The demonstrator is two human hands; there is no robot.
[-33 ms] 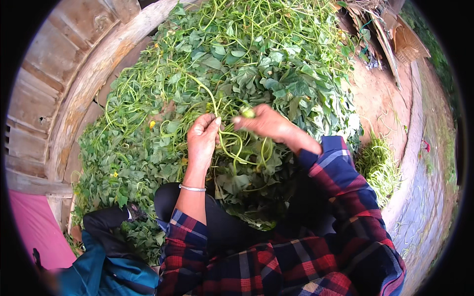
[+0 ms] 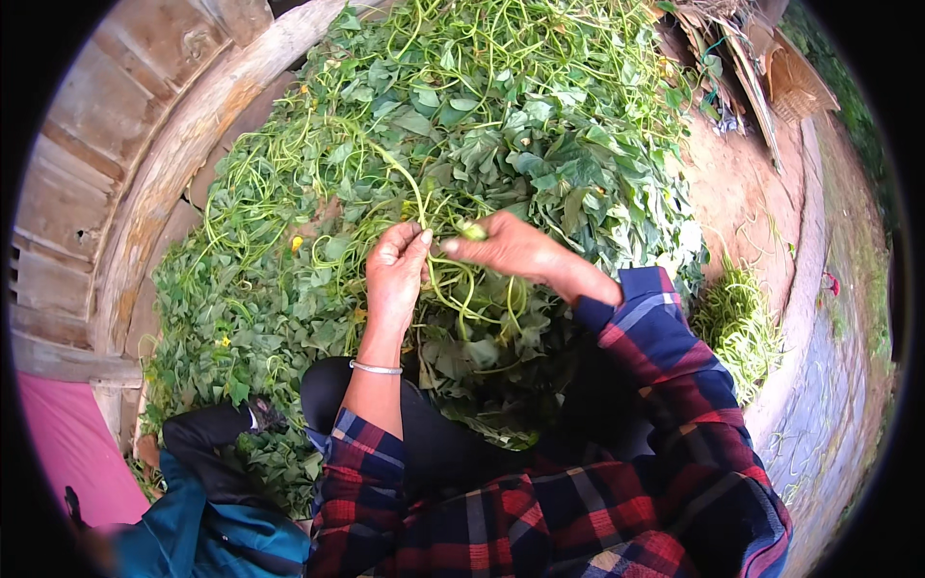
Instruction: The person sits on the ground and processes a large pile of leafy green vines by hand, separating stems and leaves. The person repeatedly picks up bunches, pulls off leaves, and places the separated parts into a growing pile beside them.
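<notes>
My left hand [image 2: 393, 275] pinches a long pale green vine [image 2: 409, 178] between thumb and fingertips. The vine runs up into a broad heap of leafy vines [image 2: 472, 106], and its lower part loops down below my fingers. Close on the right, my right hand [image 2: 525, 250] is closed, its thumb pointing toward the left hand. A small light green piece [image 2: 472, 231] shows at its curled fingers; blur hides its kind. Beneath both hands lie tangled stems and dark, wilted-looking leaves [image 2: 462, 356].
To the right, a bundle of thin green stems [image 2: 740, 323] lies on bare earth [image 2: 737, 193]. A woven basket [image 2: 795, 87] stands at the far right. Along the left runs a wooden beam [image 2: 183, 154]. At lower left sits another person in a teal jacket [image 2: 217, 530], beside pink cloth [image 2: 72, 433].
My right hand has moved slightly left and down, closer to the left hand, with the light green piece. The loose vine loops below have shifted. My left hand stays in place.
</notes>
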